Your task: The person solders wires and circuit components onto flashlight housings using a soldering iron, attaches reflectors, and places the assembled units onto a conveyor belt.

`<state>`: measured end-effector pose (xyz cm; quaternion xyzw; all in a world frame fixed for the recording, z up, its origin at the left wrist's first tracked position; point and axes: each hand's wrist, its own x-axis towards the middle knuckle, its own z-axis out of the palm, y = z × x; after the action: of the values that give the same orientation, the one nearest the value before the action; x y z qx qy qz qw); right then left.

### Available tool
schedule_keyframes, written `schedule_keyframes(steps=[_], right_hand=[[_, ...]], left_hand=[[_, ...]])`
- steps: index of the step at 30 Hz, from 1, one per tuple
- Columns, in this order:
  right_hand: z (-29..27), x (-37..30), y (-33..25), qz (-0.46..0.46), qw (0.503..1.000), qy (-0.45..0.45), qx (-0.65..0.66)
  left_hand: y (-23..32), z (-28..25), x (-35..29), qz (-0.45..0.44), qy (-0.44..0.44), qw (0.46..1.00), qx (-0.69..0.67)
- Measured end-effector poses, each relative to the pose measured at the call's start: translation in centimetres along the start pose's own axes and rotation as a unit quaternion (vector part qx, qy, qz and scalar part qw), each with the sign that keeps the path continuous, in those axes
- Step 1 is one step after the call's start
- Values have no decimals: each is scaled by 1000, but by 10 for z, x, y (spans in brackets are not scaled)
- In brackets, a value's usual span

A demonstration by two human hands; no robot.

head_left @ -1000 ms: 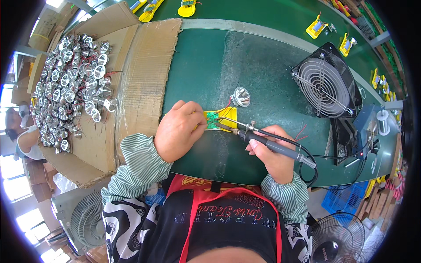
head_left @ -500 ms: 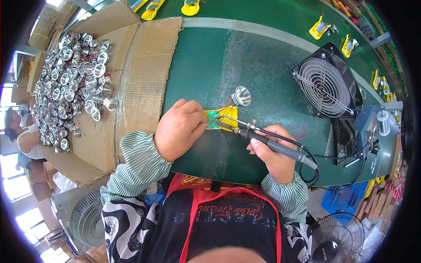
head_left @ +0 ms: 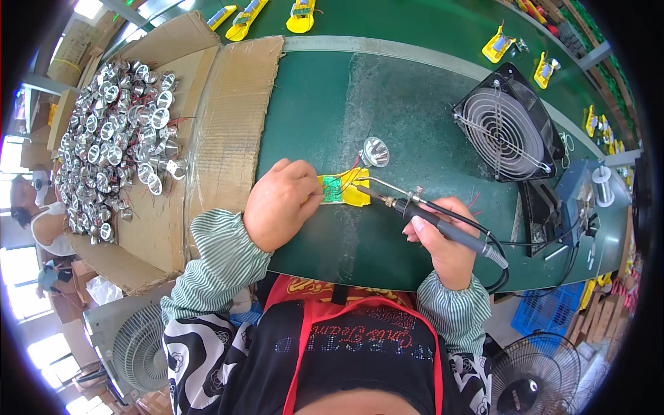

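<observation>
Soldering iron with black handle point(head_left: 443, 223), gripped by the right hand point(head_left: 443, 245), is best kept steady on the small green circuit board point(head_left: 333, 189) in the yellow plastic housing point(head_left: 349, 188) pinned at nine o'clock by the closed left hand point(head_left: 280, 204).

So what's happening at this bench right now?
A person is soldering. The left hand steadies a yellow holder carrying a small green circuit board on the green table. The right hand holds a soldering iron, tip at the holder. A silver reflector lies just behind it.
</observation>
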<state>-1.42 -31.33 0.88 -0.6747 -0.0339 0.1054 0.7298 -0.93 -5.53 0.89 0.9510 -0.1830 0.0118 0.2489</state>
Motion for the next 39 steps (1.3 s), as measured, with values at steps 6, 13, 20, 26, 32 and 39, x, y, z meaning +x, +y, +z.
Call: schedule_keyframes(steps=[6,13,20,26,32,39], right_hand=[[0,-3,0,7,1000,4,18],[1,-4,-2,20,999,11,25],[-7,-1,-5,19,999,25,13],[-12,4,-5,13,998,46,29],[-25,10,-3,0,996,87,36],[-35,20,-4,41,988,145,30]], left_hand=[[4,0,0,-3,7,1000,22],[9,-5,-3,-54,13,997,51],[-16,-35,-20,-57,7,994,94],[-33,-37,-2,-84,-127,982,109],[-49,-12,121,-19,-38,994,102],[-27,48,307,-128,-34,988,-81]])
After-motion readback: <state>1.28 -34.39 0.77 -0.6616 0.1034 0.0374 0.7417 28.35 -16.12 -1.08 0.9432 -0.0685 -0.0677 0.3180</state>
